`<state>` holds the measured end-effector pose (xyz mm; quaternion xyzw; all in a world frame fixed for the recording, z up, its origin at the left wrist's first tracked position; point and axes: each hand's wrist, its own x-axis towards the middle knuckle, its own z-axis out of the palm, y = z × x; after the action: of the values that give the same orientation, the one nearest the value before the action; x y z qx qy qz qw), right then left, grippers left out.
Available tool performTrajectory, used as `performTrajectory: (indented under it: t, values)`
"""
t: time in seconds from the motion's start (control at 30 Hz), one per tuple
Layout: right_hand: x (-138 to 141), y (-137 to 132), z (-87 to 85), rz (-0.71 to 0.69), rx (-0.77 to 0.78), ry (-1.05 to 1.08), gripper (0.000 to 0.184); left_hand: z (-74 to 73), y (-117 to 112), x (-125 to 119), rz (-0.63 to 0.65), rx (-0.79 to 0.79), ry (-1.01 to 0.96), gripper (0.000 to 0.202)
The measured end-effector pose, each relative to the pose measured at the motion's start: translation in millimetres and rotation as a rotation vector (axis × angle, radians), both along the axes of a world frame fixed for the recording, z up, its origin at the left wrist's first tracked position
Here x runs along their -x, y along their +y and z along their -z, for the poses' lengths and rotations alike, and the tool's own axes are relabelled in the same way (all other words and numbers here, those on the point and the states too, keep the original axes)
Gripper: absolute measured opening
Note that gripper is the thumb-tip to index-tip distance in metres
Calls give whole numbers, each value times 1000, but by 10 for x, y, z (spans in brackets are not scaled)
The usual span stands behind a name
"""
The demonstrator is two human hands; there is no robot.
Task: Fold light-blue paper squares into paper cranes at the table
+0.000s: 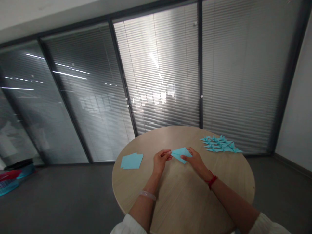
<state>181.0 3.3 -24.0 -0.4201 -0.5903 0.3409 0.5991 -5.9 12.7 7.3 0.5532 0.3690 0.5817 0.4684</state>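
Note:
Both my hands hold a folded light-blue paper [180,152] just above a round wooden table [182,195]. My left hand [161,160] pinches the paper's left tip with closed fingers. My right hand [195,161] grips the right side of the paper, thumb on top. The paper is folded into a flat triangular shape. A clear band sits on my left wrist and a red band on my right wrist.
A small stack of flat light-blue square sheets [132,161] lies on the table's left part. Several finished folded blue paper figures [220,143] lie at the far right of the table. Glass walls with blinds stand behind. Blue baskets [11,182] sit on the floor at far left.

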Motion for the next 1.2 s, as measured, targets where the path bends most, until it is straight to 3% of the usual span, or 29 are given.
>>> performTrajectory:
  t: [0.33,0.8,1.2]
  values:
    - [-3,-15,1,-50,-1,21,43,12,-1,2,-8,61,-82,35]
    - [-4,-5,-1,8,1,-17,33,26,-17,10,63,7,-122,43]
    - [-22,-9,8,21,-5,-50,33,31,-30,-33,100,94,-157,49]
